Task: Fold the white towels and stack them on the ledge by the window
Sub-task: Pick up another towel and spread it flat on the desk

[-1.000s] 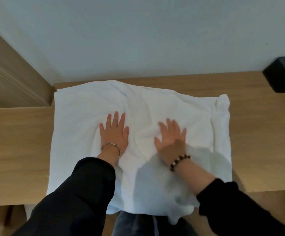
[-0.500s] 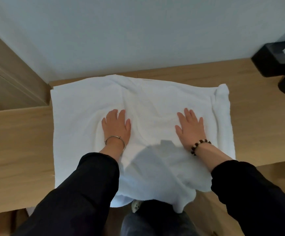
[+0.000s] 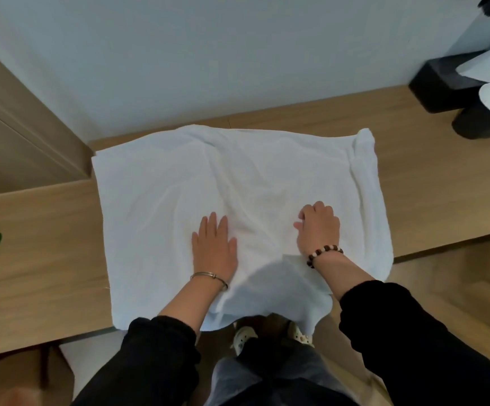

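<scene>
Towel [image 3: 179, 200], one, under two hands: left hand [image 3: 214, 247] pressing flat, right hand [image 3: 319, 228] gripping it.

A white towel [image 3: 179, 183] lies spread open and creased across the pale wooden ledge [image 3: 41, 259], its right edge bunched into a loose roll, its near edge drooping over the ledge's front

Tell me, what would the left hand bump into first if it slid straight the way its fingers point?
Probably the rumpled folds of the white towel just ahead of the left hand; past the towel's far edge, the wall.
</scene>
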